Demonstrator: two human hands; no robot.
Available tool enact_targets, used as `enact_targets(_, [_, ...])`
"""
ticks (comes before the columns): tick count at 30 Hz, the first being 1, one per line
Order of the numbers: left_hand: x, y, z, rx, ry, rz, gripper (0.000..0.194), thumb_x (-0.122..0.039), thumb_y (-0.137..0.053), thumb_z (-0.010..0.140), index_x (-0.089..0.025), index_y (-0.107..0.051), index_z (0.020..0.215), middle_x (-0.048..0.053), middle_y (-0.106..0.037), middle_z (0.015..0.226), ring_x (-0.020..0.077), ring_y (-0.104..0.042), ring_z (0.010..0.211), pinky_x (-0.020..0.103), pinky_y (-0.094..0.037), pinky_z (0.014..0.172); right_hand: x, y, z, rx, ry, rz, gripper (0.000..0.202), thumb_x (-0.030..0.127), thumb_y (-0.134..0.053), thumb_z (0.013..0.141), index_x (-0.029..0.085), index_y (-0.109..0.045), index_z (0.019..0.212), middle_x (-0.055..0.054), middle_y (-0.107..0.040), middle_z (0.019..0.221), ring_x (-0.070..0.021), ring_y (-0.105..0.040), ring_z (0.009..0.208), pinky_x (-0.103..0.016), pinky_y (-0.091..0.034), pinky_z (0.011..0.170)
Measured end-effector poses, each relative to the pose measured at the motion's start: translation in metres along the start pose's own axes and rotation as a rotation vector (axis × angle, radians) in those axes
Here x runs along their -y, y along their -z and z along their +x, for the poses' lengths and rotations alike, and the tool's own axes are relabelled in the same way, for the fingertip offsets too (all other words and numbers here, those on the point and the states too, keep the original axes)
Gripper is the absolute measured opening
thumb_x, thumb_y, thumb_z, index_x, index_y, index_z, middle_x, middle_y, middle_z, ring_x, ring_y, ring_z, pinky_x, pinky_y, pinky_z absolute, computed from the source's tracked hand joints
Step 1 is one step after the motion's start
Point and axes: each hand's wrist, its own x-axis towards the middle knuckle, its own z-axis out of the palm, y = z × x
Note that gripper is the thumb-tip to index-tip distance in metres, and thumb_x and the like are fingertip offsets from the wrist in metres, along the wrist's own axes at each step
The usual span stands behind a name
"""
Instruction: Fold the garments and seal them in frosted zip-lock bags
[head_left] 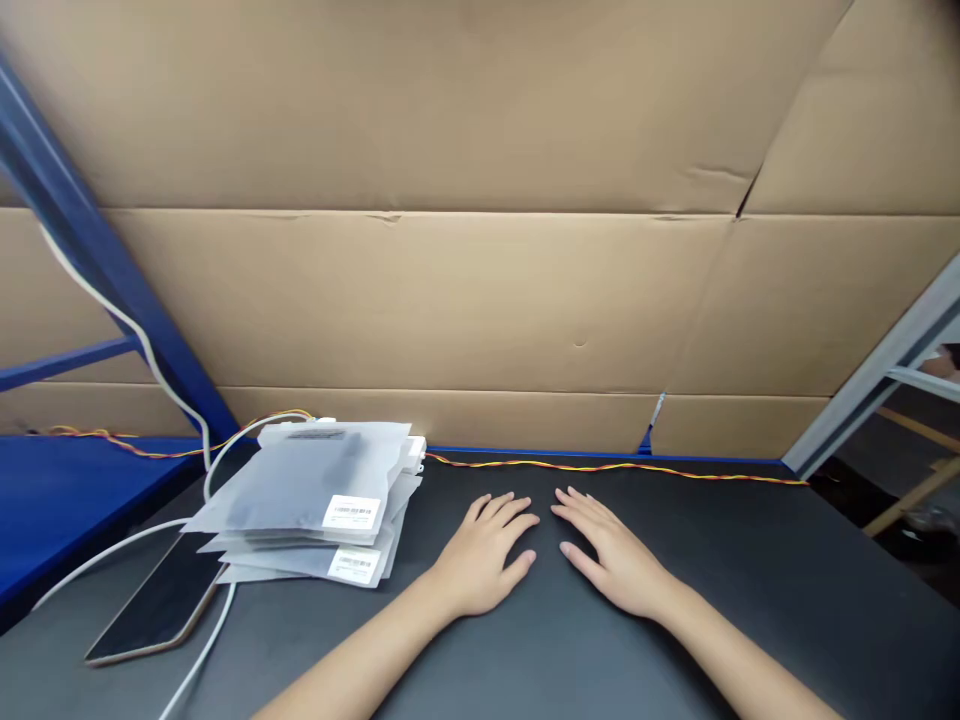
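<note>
My left hand (pixel 484 555) lies palm down on the black tabletop (pixel 540 660), its fingers stretched out and holding nothing. Opposite it, my right hand (pixel 619 555) rests flat in the same way, fingers extended, with a gap between the two hands. To the left of my left hand sits a stack of frosted plastic bags (pixel 300 490) with white barcode labels (pixel 352 512). Something dark shows through the top bag, but I cannot make out what it is. Neither hand touches the stack.
A phone (pixel 157 605) with a dark screen lies left of the stack, partly under it. White cables (pixel 199 660) run beside it. A twisted red and yellow wire (pixel 600 466) follows the table's back edge. Cardboard panels (pixel 480 300) stand behind, between a blue post (pixel 112 250) and a grey post (pixel 877 380).
</note>
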Motion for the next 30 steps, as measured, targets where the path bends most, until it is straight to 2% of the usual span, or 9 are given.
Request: enact_targets(30, [-0.0002, -0.0013, -0.0006, -0.018, -0.007, -0.021, 0.039, -0.035, -0.051, 0.097, -0.03, -0.052, 0.136, 0.004, -0.05, 0.148, 0.0291, -0.039, 0.141, 0.054, -0.028, 0.117, -0.0006, -0.0003, -0.0014, -0.026, 0.009, 0.035, 0.048, 0.043, -0.047, 0.099, 0.026, -0.049, 0.144, -0.004, -0.041, 0.156, -0.0257, -0.031, 0.147, -0.05, -0.028, 0.121])
